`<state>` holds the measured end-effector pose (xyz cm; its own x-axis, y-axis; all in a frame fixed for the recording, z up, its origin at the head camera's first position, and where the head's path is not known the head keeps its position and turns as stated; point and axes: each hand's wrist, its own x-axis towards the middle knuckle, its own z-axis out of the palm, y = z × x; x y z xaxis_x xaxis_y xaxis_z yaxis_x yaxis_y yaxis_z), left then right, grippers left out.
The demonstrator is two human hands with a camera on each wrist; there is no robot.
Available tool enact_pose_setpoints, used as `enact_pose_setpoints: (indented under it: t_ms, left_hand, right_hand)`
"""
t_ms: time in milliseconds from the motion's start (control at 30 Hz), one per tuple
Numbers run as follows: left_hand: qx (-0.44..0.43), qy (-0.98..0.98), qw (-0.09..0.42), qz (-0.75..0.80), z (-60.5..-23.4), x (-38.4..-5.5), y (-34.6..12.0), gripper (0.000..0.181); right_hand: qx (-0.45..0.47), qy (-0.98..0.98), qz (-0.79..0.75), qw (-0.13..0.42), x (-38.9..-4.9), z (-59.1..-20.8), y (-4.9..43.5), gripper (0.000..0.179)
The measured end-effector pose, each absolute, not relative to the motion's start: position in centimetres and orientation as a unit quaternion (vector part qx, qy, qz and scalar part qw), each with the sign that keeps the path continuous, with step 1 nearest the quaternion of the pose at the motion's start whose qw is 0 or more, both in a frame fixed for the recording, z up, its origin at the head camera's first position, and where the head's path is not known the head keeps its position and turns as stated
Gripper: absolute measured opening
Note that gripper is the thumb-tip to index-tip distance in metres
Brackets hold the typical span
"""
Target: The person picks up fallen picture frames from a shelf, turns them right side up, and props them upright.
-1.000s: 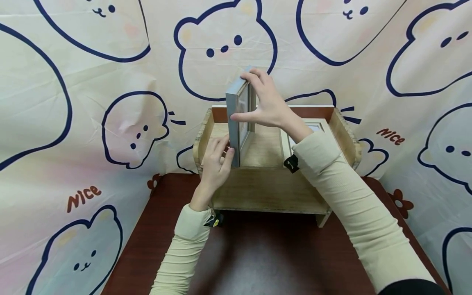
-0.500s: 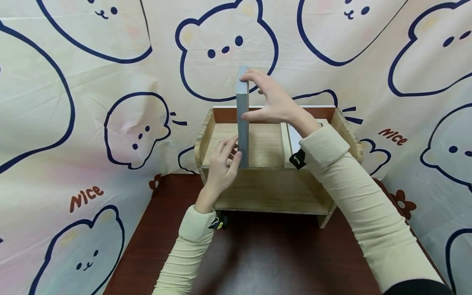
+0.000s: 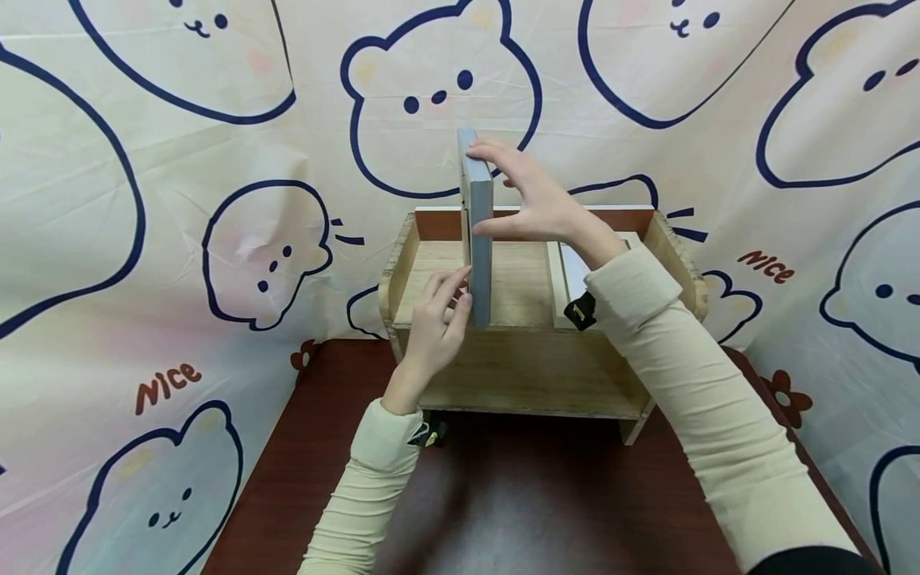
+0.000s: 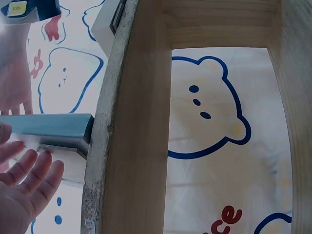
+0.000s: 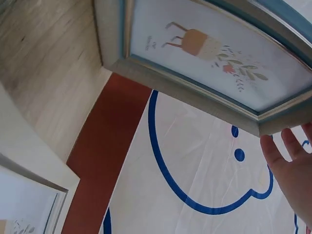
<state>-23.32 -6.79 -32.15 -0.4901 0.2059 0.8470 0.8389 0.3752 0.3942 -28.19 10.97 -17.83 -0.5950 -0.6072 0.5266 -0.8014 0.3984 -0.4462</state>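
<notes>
A blue-grey picture frame (image 3: 482,247) stands upright on the wooden shelf, its narrow edge toward me. My right hand (image 3: 532,196) holds it from the right, thumb at the front edge and fingers at the top. In the right wrist view, the fingertips meet the rim of the picture frame (image 5: 190,92), which shows a plant print. My left hand (image 3: 434,319) touches the lower left side with thumb and fingertips. In the left wrist view, the fingers (image 4: 41,180) curve loosely beside the blue edge (image 4: 48,127) of the frame.
A cream picture frame (image 3: 557,283) lies at the right of the wooden shelf (image 3: 521,275), partly behind my right forearm. The shelf has raised side walls (image 3: 397,271) and stands on a dark red table (image 3: 345,375). A cartoon-printed cloth (image 3: 287,160) hangs behind.
The blue-grey picture frame has turned and shifted slightly right: its glazed side faced right earlier, now its left side shows a little. Both hands moved slightly right with it.
</notes>
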Motion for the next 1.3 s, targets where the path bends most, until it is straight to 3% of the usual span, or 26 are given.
enact_pose_setpoints:
  t_ms: [467,700,1033,1300]
  left_hand:
    - [-0.323,-0.794,0.302,-0.417,-30.1,-24.3,-7.7,0.026]
    - [-0.31,-0.812,0.313,-0.383,-29.5,-24.4,-9.4,0.029]
    - [-0.29,-0.842,0.264,-0.371,-28.5,-24.0,-11.8,0.027]
    - [-0.272,-0.849,0.28,-0.355,-28.9,-23.8,-12.7,0.028]
  right_hand:
    - [0.432,-0.794,0.397,0.159,-28.5,-19.2,10.6,0.082]
    - [0.437,-0.788,0.402,0.164,-28.7,-19.4,10.0,0.082]
    - [0.452,-0.802,0.367,0.133,-28.7,-19.1,8.2,0.085]
    - [0.487,-0.819,0.274,0.129,-28.8,-17.7,6.5,0.081]
